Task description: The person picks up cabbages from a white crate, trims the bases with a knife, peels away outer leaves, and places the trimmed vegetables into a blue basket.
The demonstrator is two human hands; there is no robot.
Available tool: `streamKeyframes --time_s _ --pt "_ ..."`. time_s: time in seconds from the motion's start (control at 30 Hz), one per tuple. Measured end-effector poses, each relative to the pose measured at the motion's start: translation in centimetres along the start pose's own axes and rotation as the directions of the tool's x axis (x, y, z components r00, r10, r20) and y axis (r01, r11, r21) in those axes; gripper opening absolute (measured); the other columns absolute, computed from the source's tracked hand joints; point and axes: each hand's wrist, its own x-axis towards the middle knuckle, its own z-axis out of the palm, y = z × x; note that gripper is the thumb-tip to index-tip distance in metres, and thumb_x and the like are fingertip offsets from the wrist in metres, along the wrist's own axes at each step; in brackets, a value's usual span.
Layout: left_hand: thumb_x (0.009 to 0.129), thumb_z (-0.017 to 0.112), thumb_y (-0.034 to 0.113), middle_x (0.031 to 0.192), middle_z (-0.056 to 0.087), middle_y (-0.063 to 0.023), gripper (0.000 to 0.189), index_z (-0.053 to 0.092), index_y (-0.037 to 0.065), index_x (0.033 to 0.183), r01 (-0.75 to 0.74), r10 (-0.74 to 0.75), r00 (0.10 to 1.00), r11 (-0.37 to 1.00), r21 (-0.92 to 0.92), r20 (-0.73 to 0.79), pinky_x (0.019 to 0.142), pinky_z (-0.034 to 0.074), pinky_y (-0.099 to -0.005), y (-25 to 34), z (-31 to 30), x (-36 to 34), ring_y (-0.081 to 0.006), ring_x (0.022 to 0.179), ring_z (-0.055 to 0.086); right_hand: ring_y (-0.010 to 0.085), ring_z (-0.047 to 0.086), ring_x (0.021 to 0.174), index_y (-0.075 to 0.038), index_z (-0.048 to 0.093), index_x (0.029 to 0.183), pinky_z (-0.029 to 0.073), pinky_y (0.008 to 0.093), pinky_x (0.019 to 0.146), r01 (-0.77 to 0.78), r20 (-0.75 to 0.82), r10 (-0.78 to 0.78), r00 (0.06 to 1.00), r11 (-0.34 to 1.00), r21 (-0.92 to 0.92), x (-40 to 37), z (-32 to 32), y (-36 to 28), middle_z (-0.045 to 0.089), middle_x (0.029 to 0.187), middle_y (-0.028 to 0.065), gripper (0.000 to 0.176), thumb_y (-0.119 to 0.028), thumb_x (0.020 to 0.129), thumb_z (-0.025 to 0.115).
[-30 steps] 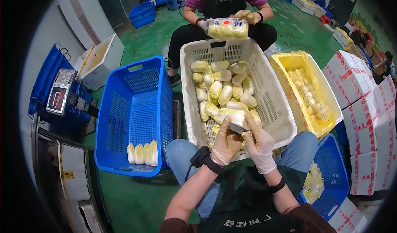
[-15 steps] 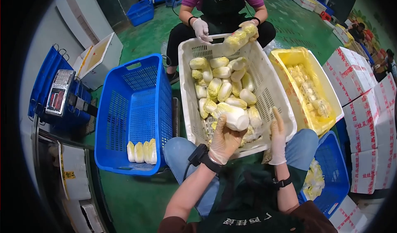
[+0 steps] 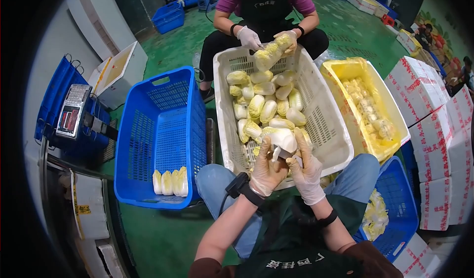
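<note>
Over the near end of a white crate (image 3: pixel 328 108), my left hand (image 3: pixel 267 172) grips a pale cabbage (image 3: pixel 280 139) whose white base faces me. My right hand (image 3: pixel 306 172) is closed beside that base, around a small dark object that is mostly hidden by the fingers. Both hands wear thin gloves. More small cabbages (image 3: pixel 256 105) lie in the crate beyond my hands. Four cabbages (image 3: pixel 170 182) stand side by side in the near end of a blue crate (image 3: pixel 195 115) on the left.
Opposite, a person (image 3: pixel 269 11) holds wrapped cabbages (image 3: pixel 273 53) over the white crate. A yellow-lined box (image 3: pixel 335 75) holds packed cabbages at right. Leaves lie in a lower blue crate (image 3: pixel 405 199). Printed cartons (image 3: pixel 429 169) are stacked far right; a scale (image 3: pixel 71 115) stands left.
My right hand has moved left and inward to the cabbage base. The cabbage is slightly more upright. The other person's left-side hand has come to the wrapped cabbages.
</note>
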Motion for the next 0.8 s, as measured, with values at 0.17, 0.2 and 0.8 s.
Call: streamKeyframes --time_s 0.17,0.2,0.8 --pt "0.079 0.072 0.048 0.111 0.063 -0.0061 0.058 0.055 0.013 0.122 0.062 -0.05 0.995 0.99 -0.129 0.092 0.086 0.051 -0.0398 0.1 -0.3 -0.2 -0.025 0.102 0.059 0.0105 0.051 0.059 -0.006 0.048 0.136 0.045 0.024 0.057 -0.212 -0.288 0.253 0.924 0.963 0.166 -0.3 0.5 6.1 0.068 0.095 0.0056 0.046 -0.026 0.095 0.054" --pt "0.079 0.073 0.046 0.112 0.063 -0.0064 0.058 0.055 0.013 0.123 0.063 -0.043 0.992 0.984 -0.17 0.12 0.088 0.05 -0.0402 0.2 0.1 -0.5 -0.0253 0.103 0.059 0.0062 0.044 0.055 -0.007 0.051 0.134 0.041 0.0203 0.053 -0.378 -0.281 0.54 0.793 0.799 0.467 0.1 -0.2 7.1 0.067 0.092 0.0018 0.04 -0.024 0.098 0.05" --pt "0.058 0.086 0.035 0.11 0.064 -0.0168 0.08 0.049 -0.001 0.118 0.343 0.759 0.645 -0.187 0.921 -0.086 0.09 0.049 -0.0362 33.7 -8.4 -14.4 -0.0266 0.101 0.063 0.0168 0.056 0.096 -0.004 0.055 0.131 0.043 0.027 0.086 -0.588 0.206 0.602 0.772 0.798 -0.131 -2.4 -1.8 13.8 0.061 0.12 0.0115 0.042 -0.027 0.097 0.051"
